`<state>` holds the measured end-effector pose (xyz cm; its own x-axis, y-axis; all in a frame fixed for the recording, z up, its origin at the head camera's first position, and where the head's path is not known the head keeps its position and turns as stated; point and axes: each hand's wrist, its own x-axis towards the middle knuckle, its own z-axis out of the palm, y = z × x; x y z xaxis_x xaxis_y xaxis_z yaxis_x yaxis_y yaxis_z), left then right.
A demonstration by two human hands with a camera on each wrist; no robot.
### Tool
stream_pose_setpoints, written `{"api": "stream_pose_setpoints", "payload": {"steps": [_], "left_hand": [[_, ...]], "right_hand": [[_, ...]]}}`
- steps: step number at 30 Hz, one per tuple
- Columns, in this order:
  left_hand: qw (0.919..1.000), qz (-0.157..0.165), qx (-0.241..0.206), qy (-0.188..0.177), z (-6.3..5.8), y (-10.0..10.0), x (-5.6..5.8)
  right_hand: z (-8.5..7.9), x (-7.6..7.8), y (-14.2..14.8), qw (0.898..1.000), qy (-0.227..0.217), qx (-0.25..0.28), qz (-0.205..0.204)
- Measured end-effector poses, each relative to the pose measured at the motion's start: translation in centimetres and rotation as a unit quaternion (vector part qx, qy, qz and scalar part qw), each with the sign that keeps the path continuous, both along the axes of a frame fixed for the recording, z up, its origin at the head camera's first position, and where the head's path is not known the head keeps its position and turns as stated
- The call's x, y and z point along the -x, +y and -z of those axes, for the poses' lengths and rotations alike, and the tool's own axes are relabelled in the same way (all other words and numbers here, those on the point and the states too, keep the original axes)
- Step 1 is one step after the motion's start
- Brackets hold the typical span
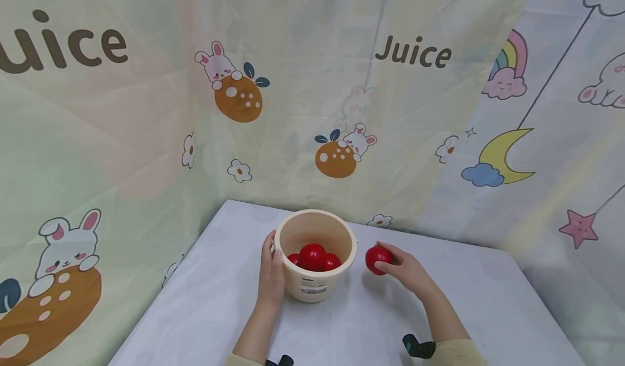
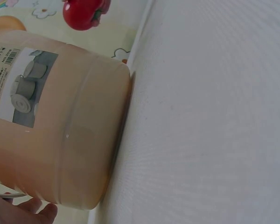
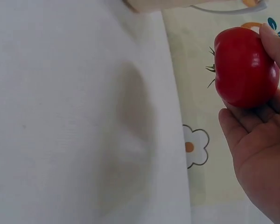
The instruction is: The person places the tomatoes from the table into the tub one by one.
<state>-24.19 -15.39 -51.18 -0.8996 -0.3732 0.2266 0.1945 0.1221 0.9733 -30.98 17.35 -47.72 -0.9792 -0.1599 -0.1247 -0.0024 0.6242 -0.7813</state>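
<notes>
A cream plastic bucket stands upright on the table, with three red tomatoes visible inside. My left hand rests against the bucket's left side, fingers extended along the wall below the rim. In the left wrist view, its fingertips touch the bucket's side. To the right of the bucket, my right hand holds another red tomato between thumb and fingers, above the table. Green sepals show on this tomato in the right wrist view.
A white-covered table lies beneath the bucket. Behind and beside it hang cloth sheets printed with rabbits, flowers and lettering. The bucket's label faces my side. Dark straps show at the wrists.
</notes>
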Motion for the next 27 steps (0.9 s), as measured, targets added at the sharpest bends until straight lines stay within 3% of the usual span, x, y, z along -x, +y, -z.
{"api": "stream_pose_setpoints", "payload": {"steps": [27], "left_hand": [[1.0, 0.007, -0.006, -0.003, -0.1, -0.1, -0.1]], "right_hand": [[-7.1, 0.8, -0.5, 0.997, 0.04, 0.014, -0.058]]}}
